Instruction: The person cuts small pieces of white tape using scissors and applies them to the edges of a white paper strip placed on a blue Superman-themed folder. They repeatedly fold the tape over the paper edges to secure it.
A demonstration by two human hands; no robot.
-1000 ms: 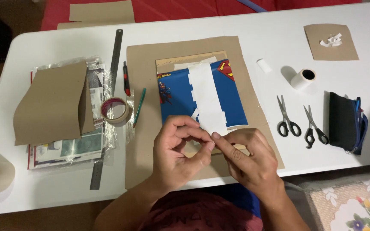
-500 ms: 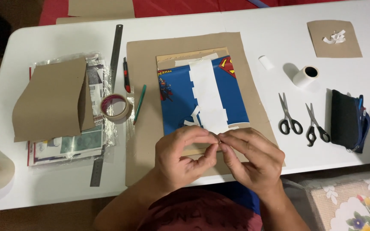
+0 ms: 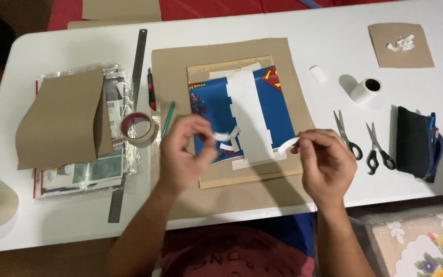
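Observation:
A blue printed picture [image 3: 278, 110] lies on a cardboard backing [image 3: 232, 177], which rests on a larger brown sheet [image 3: 180, 66] on the white table [image 3: 78, 46]. A wide white paper strip [image 3: 247, 115] runs down the picture. My left hand [image 3: 185, 154] pinches a small white strip [image 3: 220, 136] above the picture's left side. Over its lower right corner, my right hand [image 3: 326, 164] pinches another curled white strip [image 3: 287, 145]. Both hands are raised and apart.
A steel ruler [image 3: 129, 123], red cutter [image 3: 152, 90], green pen [image 3: 168, 119] and tape roll [image 3: 138, 127] lie left. Folded brown paper [image 3: 60, 120] covers plastic-wrapped prints. Two scissors [image 3: 348, 134] [image 3: 379, 149], a black pouch [image 3: 414, 143], white roll [image 3: 366, 90] and brown square with scraps [image 3: 401, 46] lie right.
My hands were together, pressing at the cardboard's lower edge. They have lifted and pulled apart, each now holding a small white strip.

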